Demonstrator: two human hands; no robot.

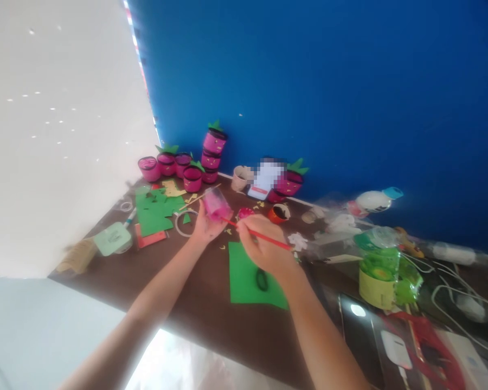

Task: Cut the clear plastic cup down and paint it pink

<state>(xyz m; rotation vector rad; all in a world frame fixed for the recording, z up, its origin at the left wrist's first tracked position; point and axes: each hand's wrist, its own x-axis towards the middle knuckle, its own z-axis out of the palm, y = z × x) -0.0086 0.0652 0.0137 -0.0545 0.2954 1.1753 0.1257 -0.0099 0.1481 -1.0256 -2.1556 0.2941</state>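
Observation:
My left hand (205, 228) is closed round a small pink cup (216, 205), which it holds tilted above the table. In my right hand (264, 244) is a slim red paintbrush (270, 239), its far end at the cup's lower edge; the bristles are too blurred to make out. Just beyond my right fingers lies a small dish of pink paint (245, 213). An orange-red pot (277, 214) stands beside it. Under my right wrist is a green sheet (244, 276) with a dark ring (262, 280) on it.
Finished-looking pink cups (192, 179) with dark rims, some with green leaves, stand along the wall. Cut green paper (156, 211) and a tape roll (183, 223) lie left. A phone (264, 181) leans at the back. Bottles, cables and another phone (360, 336) crowd the right.

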